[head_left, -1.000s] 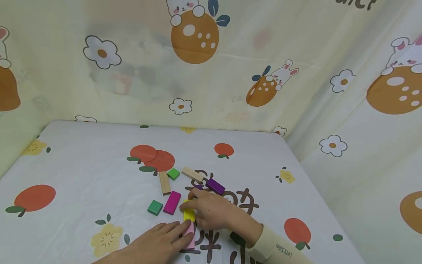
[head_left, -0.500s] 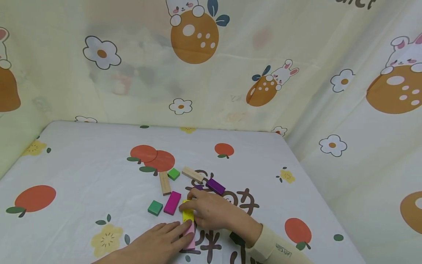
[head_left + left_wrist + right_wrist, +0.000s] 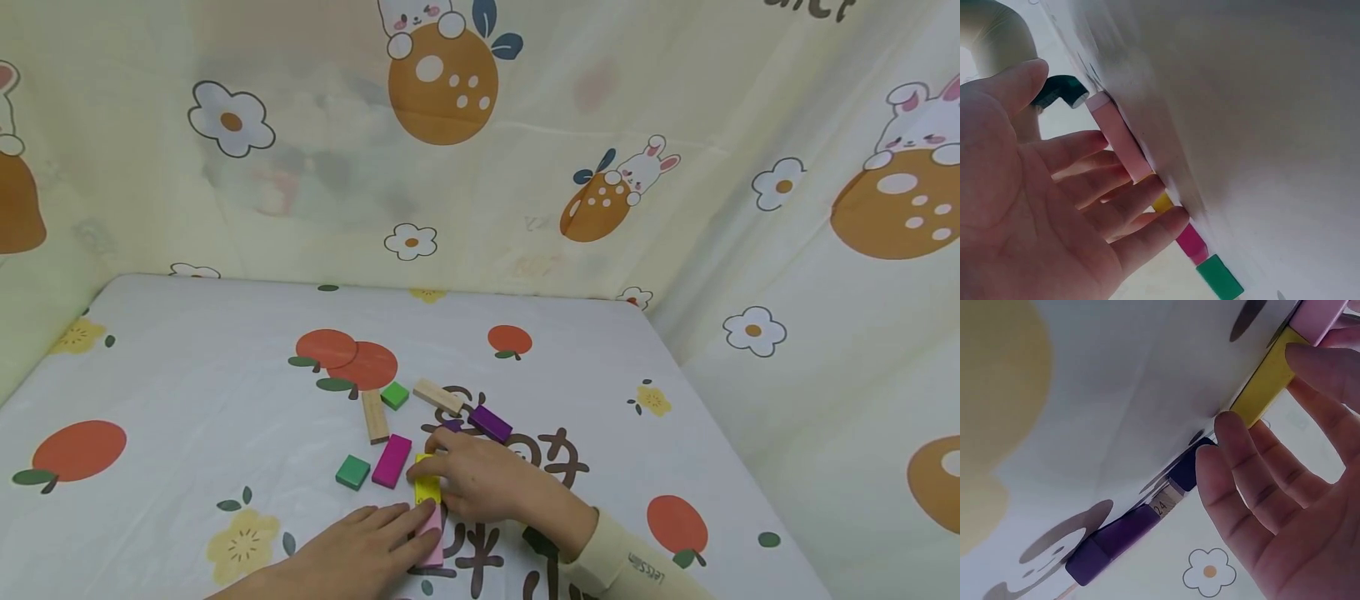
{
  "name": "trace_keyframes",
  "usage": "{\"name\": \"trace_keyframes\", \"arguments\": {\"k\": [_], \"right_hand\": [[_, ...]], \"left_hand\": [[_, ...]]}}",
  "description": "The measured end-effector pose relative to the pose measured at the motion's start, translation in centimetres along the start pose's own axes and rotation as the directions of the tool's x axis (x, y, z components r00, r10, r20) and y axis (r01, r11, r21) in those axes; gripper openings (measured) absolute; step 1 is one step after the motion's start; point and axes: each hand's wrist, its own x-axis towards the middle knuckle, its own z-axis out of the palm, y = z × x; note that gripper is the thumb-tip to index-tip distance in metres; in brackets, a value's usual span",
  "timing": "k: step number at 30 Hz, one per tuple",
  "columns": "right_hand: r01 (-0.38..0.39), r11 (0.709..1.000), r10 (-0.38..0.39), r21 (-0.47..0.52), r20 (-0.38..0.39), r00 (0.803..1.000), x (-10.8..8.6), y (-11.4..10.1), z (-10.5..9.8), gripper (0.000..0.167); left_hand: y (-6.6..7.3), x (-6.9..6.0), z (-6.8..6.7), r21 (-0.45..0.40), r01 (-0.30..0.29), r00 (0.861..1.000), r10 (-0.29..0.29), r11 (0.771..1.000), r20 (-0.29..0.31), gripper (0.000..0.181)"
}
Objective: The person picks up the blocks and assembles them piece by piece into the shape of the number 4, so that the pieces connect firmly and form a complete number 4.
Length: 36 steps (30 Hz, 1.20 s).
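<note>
My right hand (image 3: pixel 487 479) pinches a yellow block (image 3: pixel 428 492) lengthwise between thumb and fingers, as the right wrist view shows. End to end with it lies a pink block (image 3: pixel 1119 137), touching the yellow one. My left hand (image 3: pixel 367 550) lies beside the pink block, its straight fingertips touching the pink and yellow blocks. A magenta block (image 3: pixel 392 462) and a dark green block (image 3: pixel 353 472) lie just left of the yellow one. Beyond the right fingers sits a dark blue-purple block (image 3: pixel 1188 469), mostly covered in the head view.
Farther back lie two plain wooden blocks (image 3: pixel 376 417), a bright green block (image 3: pixel 394 396) and a purple block (image 3: pixel 491 423). A dark green notched piece (image 3: pixel 1063 90) is by the right wrist. A printed cloth (image 3: pixel 210 358) covers the table; a patterned curtain (image 3: pixel 330 167) hangs behind.
Between one second and half a second ago, the yellow block shifted very slightly left under my right fingers. Both hands otherwise keep their places.
</note>
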Motion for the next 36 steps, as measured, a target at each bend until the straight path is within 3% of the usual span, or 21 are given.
{"name": "trace_keyframes", "arguments": {"k": [11, 19, 36], "right_hand": [[-0.042, 0.999, 0.041, -0.011, -0.070, 0.997, -0.5, 0.8, -1.6, 0.051], [-0.019, 0.998, 0.011, -0.054, -0.139, 0.990, -0.5, 1.4, -1.4, 0.045], [-0.035, 0.999, 0.034, 0.000, -0.210, 0.977, -0.3, 2.4, -1.1, 0.046]], "left_hand": [[0.1, -0.2, -0.1, -0.008, 0.014, 1.000, -0.014, 1.000, 0.012, 0.085], [0.0, -0.1, 0.2, -0.008, -0.014, 1.000, 0.014, 1.000, -0.026, 0.085], [0.2, -0.2, -0.1, -0.036, -0.001, 1.000, 0.001, 0.999, -0.003, 0.085]]}}
